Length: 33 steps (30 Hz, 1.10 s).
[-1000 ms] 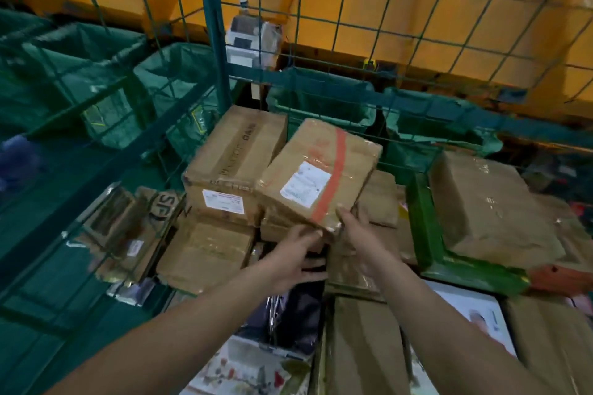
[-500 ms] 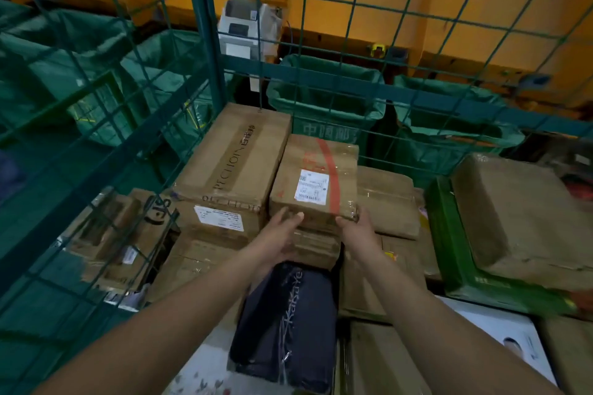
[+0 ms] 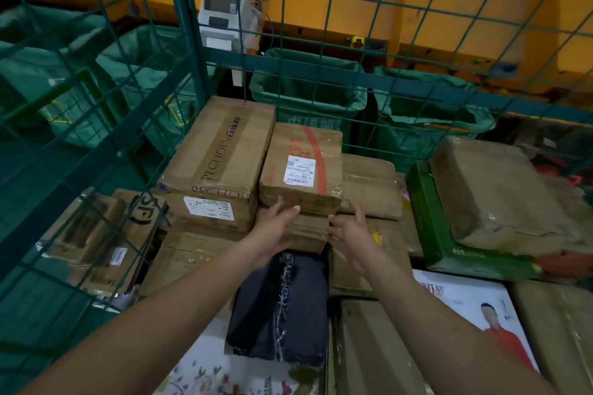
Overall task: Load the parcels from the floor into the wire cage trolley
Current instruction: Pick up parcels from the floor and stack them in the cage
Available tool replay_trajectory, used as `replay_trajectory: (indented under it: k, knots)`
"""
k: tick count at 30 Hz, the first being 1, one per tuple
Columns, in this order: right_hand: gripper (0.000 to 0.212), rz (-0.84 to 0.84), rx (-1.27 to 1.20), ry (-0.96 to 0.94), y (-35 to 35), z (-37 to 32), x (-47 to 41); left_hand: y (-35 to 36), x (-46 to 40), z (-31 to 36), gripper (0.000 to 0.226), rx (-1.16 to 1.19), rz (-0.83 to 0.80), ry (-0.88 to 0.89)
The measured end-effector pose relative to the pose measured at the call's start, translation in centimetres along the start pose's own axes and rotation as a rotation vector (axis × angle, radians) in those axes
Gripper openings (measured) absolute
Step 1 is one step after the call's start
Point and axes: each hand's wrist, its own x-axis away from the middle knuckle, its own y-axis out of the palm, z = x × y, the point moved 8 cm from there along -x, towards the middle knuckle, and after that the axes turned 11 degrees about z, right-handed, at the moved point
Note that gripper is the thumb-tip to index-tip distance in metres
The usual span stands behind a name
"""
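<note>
A brown parcel with a red tape stripe and a white label (image 3: 301, 167) lies flat on top of stacked cartons inside the green wire cage trolley (image 3: 179, 26), next to a bigger PECHOIN carton (image 3: 221, 151). My left hand (image 3: 276, 224) sits at the parcel's near edge with straight fingers just touching it. My right hand (image 3: 349, 228) hovers open by the near right corner, a little apart from it. Neither hand holds anything.
The cage holds many parcels: a black plastic-wrapped bundle (image 3: 282, 305) under my wrists, a green-edged box (image 3: 430, 221) under a taped brown parcel (image 3: 494, 192) at right, an SF carton (image 3: 106, 234) at left. Green sacks (image 3: 308, 83) and a label printer (image 3: 224, 22) stand behind the mesh.
The red-striped parcel went from tilted in both hands to lying flat on the stack. My hands have let go of it and drawn back slightly.
</note>
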Motion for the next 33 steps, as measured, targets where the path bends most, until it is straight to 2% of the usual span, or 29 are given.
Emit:
replay_trajectory:
  k: [2, 5, 10, 13, 14, 17, 18, 22, 25, 27, 33]
  knots:
    - [0.051, -0.013, -0.005, 0.019, -0.9, 0.2, 1.9, 1.0, 1.4, -0.4, 0.039, -0.021, -0.024, -0.014]
    - [0.041, 0.021, 0.009, 0.019, -3.8, 0.4, 4.9, 3.6, 3.9, -0.7, 0.042, -0.059, -0.094, -0.011]
    - [0.037, 0.073, 0.034, 0.01, -10.0, 1.2, 10.6, 9.2, 9.7, -2.0, 0.023, -0.071, -0.21, -0.003]
    - [0.029, 0.125, -0.015, -0.027, -14.2, 1.7, 14.9, 12.4, 13.9, -3.5, 0.063, -0.093, -0.309, -0.002]
    - [0.031, 0.143, -0.041, -0.051, -15.9, 1.9, 17.1, 13.3, 16.4, -4.2, 0.059, -0.116, -0.345, -0.001]
    - [0.031, 0.209, -0.054, -0.088, -19.9, 3.2, 21.9, 15.4, 21.6, -5.7, 0.014, -0.207, -0.412, 0.061]
    - [0.029, 0.244, -0.065, -0.101, -21.5, 4.0, 24.2, 16.0, 23.8, -6.6, 0.011, -0.248, -0.432, 0.083]
    - [0.024, 0.357, -0.09, -0.131, -26.1, 7.8, 32.5, 17.1, 31.8, -10.8, 0.051, -0.329, -0.522, 0.066]
    - [0.009, 0.448, -0.148, -0.11, -28.9, 11.7, 38.8, 16.8, 38.2, -14.8, 0.044, -0.388, -0.593, 0.057]
    - [0.011, 0.477, -0.163, -0.102, -30.0, 13.8, 41.8, 16.5, 41.2, -17.1, 0.032, -0.433, -0.652, 0.07]
    - [0.009, 0.614, -0.227, -0.085, -33.5, 20.4, 52.2, 14.9, 50.6, -23.5, 0.052, -0.537, -0.79, 0.075]
